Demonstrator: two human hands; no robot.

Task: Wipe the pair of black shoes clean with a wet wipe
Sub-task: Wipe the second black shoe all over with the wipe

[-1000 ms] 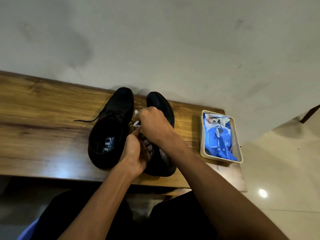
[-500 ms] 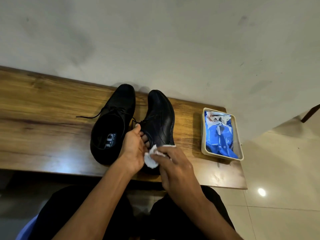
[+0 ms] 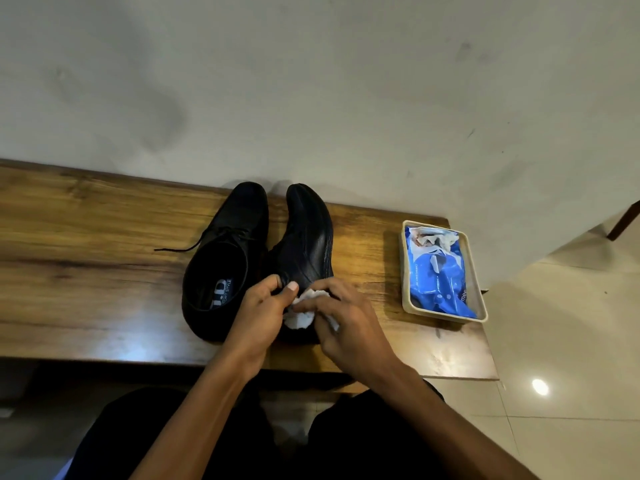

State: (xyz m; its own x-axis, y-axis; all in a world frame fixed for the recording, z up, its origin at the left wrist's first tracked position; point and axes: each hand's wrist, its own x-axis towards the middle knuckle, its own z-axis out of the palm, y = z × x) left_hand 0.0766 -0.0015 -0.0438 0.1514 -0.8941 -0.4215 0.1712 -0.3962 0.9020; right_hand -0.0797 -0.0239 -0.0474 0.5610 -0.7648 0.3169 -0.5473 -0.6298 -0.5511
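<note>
Two grips closed: left hand point(image 3: 258, 315) holds the right shoe point(image 3: 304, 244); right hand point(image 3: 346, 323) pinches the wet wipe point(image 3: 301, 315).

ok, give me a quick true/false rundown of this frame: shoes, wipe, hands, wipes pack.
1. The right hand holds the white wipe against the right shoe. True.
2. The left hand rests flat on the bench. False: it grips the right shoe near its opening.
3. The blue wipes pack lies in a tray to the right of the shoes. True.
4. The left shoe lies on its side. False: it stands upright, opening facing up.
5. The wipes pack sits between the two shoes. False: the shoes stand side by side with nothing between.
</note>
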